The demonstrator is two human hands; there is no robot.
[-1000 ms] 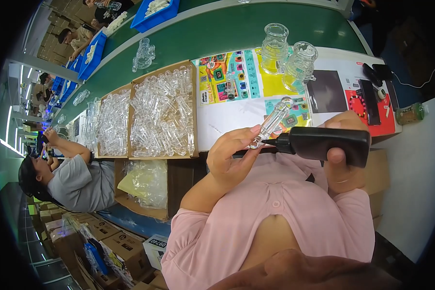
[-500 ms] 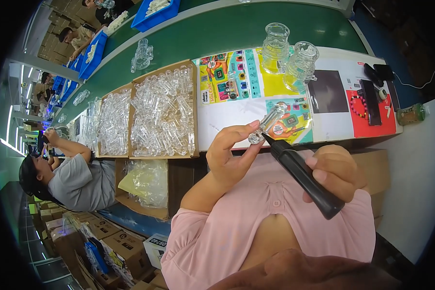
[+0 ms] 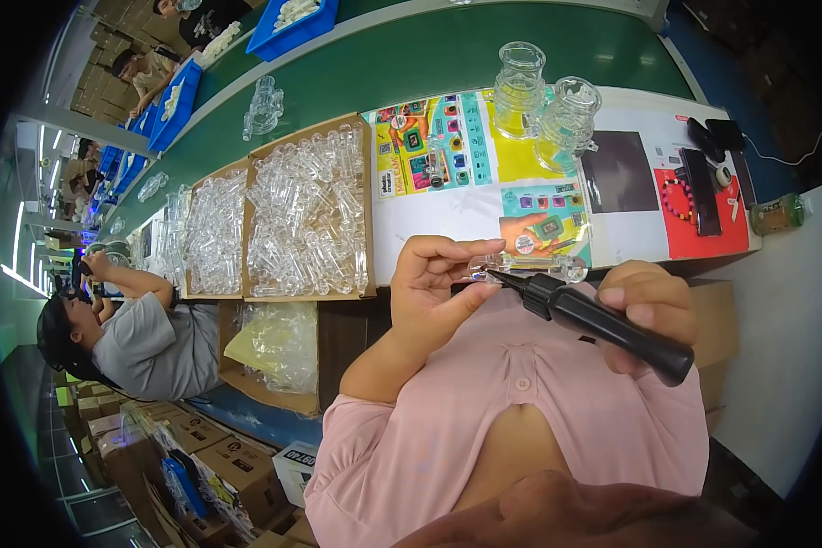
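My left hand (image 3: 429, 297) pinches one end of a small clear glass tube (image 3: 550, 266) between thumb and fingers, and the tube lies nearly level, its other end pointing right. In my right hand (image 3: 653, 306) is a black bottle with a pointed nozzle (image 3: 607, 331). The nozzle tip is at the pinched end of the tube, by my left thumb; whether it touches the glass I cannot tell. To the left, a shallow cardboard box (image 3: 370, 196) is heaped with similar clear tubes (image 3: 306, 219).
Two larger clear glass vessels (image 3: 519, 91) stand on printed sheets at the back. A phone (image 3: 700, 192) and a beaded bracelet (image 3: 676, 201) lie on red paper at right, near a jar (image 3: 778, 216). A co-worker in grey (image 3: 160, 338) sits left beyond a bag-filled carton (image 3: 283, 347).
The glass tube has swung from slanting up and right to nearly level. My right hand has shifted a little right and up, and the black bottle lies flatter.
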